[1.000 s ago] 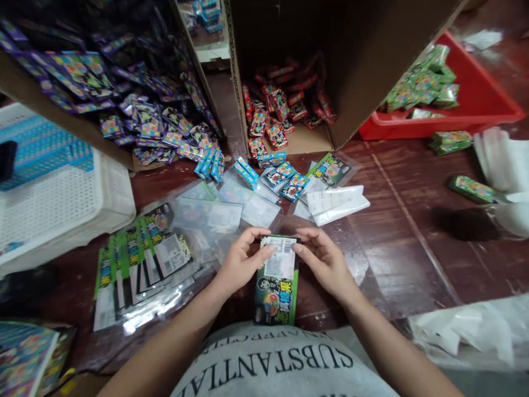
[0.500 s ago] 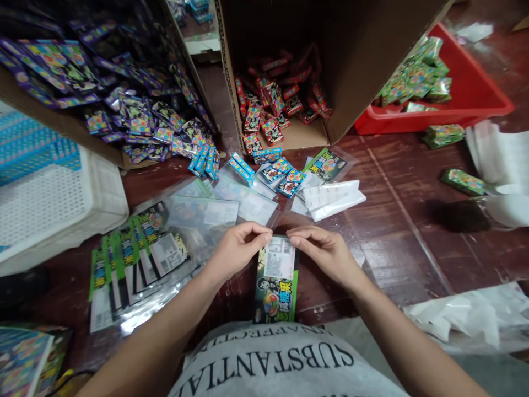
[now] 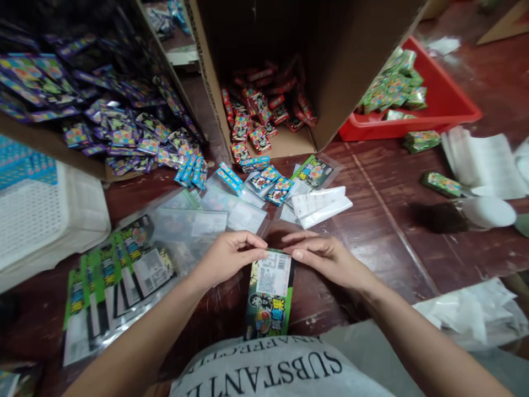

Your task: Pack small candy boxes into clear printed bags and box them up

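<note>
A printed card [image 3: 268, 300], green and black with a white barcode label, lies in front of my body with its lower end near my shirt. My left hand [image 3: 231, 255] pinches its top left corner between thumb and forefinger. At the top right corner, my right hand [image 3: 326, 255] has thumb and fingers closed on the card's edge. Just beyond my hands are clear plastic bags [image 3: 235, 212] and small blue candy boxes [image 3: 279, 190]. To the left, several similar cards [image 3: 140, 264] lie fanned out, overlapping one another.
Cardboard cartons hold purple packets [image 3: 124, 124] and red boxes [image 3: 260, 138]. A red tray [image 3: 450, 118] contains green packets. A white perforated basket [image 3: 82, 220] stands at left. Folded white paper [image 3: 322, 205], a white-lidded jar [image 3: 487, 212] and crumpled plastic [image 3: 475, 314] are also on the table.
The head view has shifted, so most of the table's things appear farther left and slightly lower. Both hands stay at the card's top corners; the right fingers have spread slightly.
</note>
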A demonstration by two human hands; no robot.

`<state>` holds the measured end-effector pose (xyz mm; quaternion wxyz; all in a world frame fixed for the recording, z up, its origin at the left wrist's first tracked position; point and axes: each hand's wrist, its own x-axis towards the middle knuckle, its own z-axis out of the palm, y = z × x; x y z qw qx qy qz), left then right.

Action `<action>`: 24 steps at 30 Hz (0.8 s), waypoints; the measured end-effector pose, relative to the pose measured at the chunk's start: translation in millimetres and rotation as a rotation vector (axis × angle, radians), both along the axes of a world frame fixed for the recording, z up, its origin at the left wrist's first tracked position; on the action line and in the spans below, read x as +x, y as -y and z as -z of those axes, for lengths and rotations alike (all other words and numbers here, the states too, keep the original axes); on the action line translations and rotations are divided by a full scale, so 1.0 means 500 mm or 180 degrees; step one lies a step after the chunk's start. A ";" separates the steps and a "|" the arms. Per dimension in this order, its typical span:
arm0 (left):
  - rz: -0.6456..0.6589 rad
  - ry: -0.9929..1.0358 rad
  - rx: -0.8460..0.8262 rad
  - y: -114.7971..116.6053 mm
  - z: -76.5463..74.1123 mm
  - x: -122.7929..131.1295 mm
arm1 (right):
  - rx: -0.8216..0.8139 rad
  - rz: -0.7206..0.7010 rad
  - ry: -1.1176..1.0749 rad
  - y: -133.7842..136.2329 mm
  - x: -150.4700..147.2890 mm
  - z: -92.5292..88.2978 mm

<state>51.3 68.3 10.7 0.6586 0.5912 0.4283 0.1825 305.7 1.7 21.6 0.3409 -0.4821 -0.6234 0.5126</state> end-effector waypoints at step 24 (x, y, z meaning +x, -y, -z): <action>0.1577 -0.0233 0.1177 -0.084 0.016 0.177 | 0.0828 0.0038 0.1044 -0.135 0.204 -0.063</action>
